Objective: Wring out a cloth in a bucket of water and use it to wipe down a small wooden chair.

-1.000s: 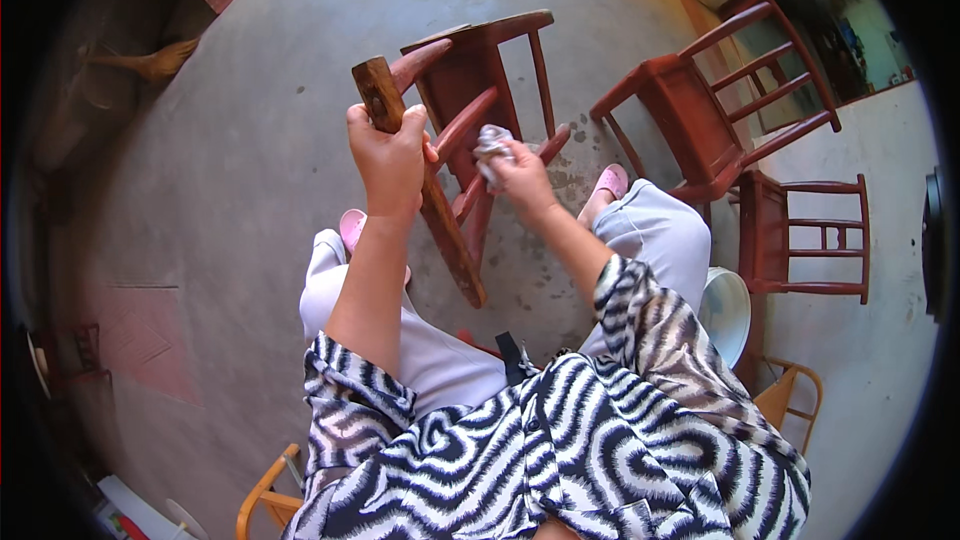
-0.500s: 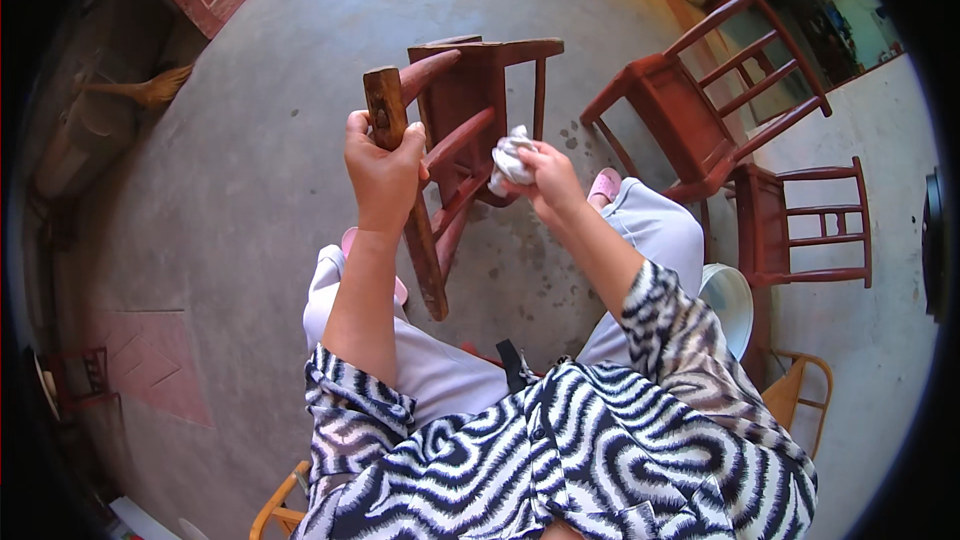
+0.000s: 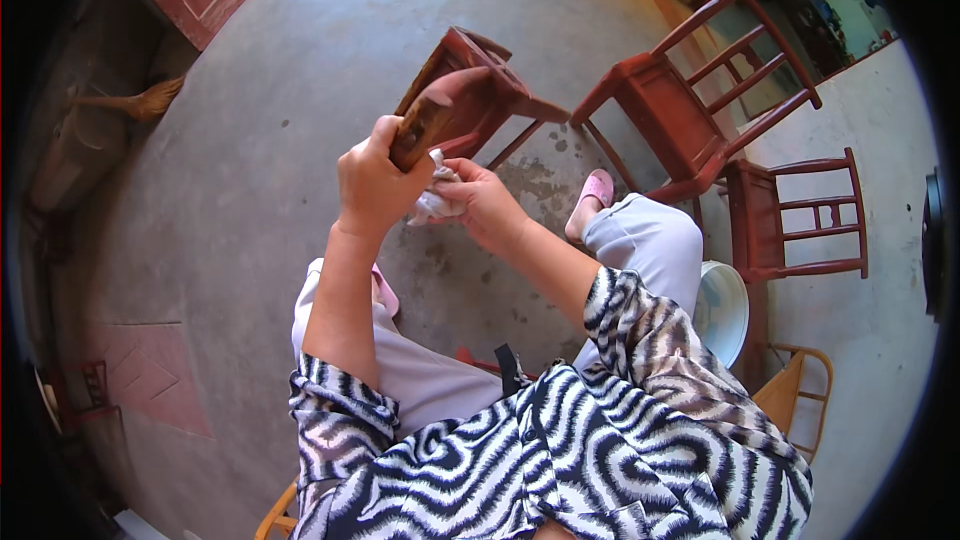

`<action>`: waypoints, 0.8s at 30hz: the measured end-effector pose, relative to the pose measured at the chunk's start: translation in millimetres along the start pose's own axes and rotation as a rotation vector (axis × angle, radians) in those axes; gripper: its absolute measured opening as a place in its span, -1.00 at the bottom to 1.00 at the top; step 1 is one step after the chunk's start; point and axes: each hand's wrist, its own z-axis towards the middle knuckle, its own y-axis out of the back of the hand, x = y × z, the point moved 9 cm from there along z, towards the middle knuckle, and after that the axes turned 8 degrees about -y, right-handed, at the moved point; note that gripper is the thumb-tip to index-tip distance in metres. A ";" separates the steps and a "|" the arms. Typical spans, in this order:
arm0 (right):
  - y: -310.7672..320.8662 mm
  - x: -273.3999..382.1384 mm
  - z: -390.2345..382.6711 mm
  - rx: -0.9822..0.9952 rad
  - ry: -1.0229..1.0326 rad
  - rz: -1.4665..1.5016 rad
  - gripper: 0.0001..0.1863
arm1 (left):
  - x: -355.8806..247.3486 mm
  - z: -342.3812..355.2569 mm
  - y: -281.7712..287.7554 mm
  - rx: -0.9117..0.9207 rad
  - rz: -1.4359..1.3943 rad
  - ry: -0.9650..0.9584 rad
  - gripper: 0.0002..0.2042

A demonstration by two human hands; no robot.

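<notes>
A red-brown wooden chair (image 3: 485, 105) is tilted over in front of me, its worn top rail nearest to me. My left hand (image 3: 374, 180) is closed round that rail (image 3: 421, 128), where bare brown wood shows. My right hand (image 3: 484, 204) pinches a crumpled white cloth (image 3: 436, 204) just below the rail, close against my left hand. Both hands hide part of the chair's back, so I cannot tell exactly where the cloth touches it.
Two more red-brown chairs, one larger (image 3: 665, 115) and one smaller (image 3: 757, 218), stand to the right. By my right leg is a pale bucket (image 3: 722, 310). A straw broom (image 3: 150, 100) lies at the far left. Damp spots mark the concrete floor (image 3: 530, 180).
The chair has turned and its rail has tipped away from me. My right hand has brought the cloth leftward to the rail beside my left hand. My right foot shows more.
</notes>
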 end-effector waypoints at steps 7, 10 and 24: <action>86.7 -1.9 -30.0 -0.247 -0.046 0.029 -0.73 | -13.1 -21.9 -5.0 0.157 0.103 -0.271 -0.79; 132.1 18.5 -63.7 -0.417 0.072 0.053 -0.72 | -12.8 -22.9 -9.1 0.214 0.101 -0.281 -0.78; 71.1 93.4 28.7 -0.365 0.296 -0.133 -0.76 | -24.8 -6.2 0.6 0.092 0.159 -0.107 -0.66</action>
